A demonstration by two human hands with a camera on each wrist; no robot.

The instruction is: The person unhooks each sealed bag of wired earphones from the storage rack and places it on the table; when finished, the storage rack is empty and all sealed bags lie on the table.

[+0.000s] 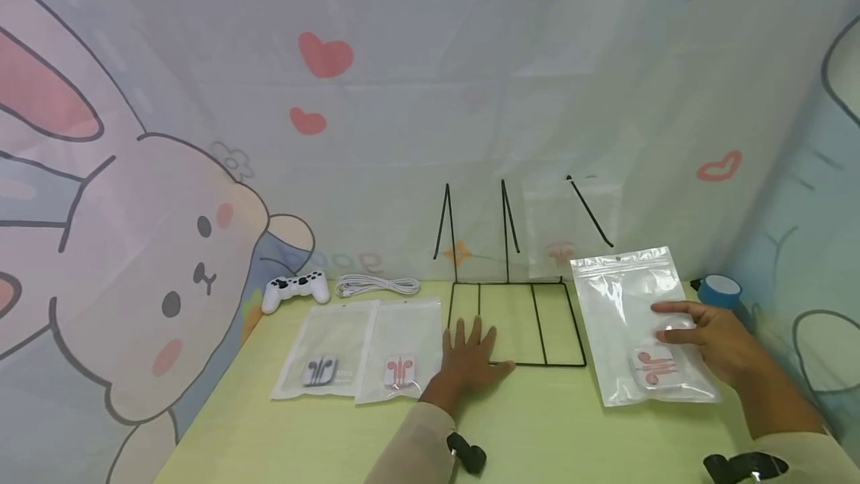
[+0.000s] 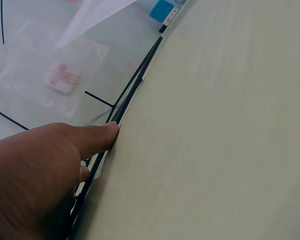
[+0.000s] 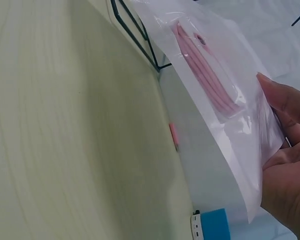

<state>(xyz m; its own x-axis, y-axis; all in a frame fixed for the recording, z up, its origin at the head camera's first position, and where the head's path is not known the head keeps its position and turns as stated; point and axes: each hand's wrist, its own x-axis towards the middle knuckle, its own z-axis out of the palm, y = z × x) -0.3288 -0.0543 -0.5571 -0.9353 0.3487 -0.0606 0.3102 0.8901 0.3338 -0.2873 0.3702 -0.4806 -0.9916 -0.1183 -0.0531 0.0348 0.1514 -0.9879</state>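
My left hand [image 1: 466, 361] lies spread over the left front of a black wire display rack [image 1: 561, 364], its thumb [image 2: 97, 140] pressing the front wire. Three pronged uprights rise from the rack's back. From the right prong hangs a clear zip bag [image 1: 537, 222] with pink earphones low inside. My right hand [image 1: 715, 338] grips another zip bag [image 1: 611, 305] by its right side, held up at the right of the rack. Inside that bag, near its bottom, is a small case with pink earphones [image 1: 653, 367]; the right wrist view shows their coiled cord [image 3: 205, 75].
Left of the rack lie two zip bags, one with dark earphones [image 1: 319, 370], one with pink earphones [image 1: 400, 372]. Behind them are a white game controller [image 1: 295, 290] and a coiled white cable [image 1: 376, 285]. A blue roll [image 1: 720, 290] stands at the back right. A printed curtain [image 1: 416, 110] hangs behind.
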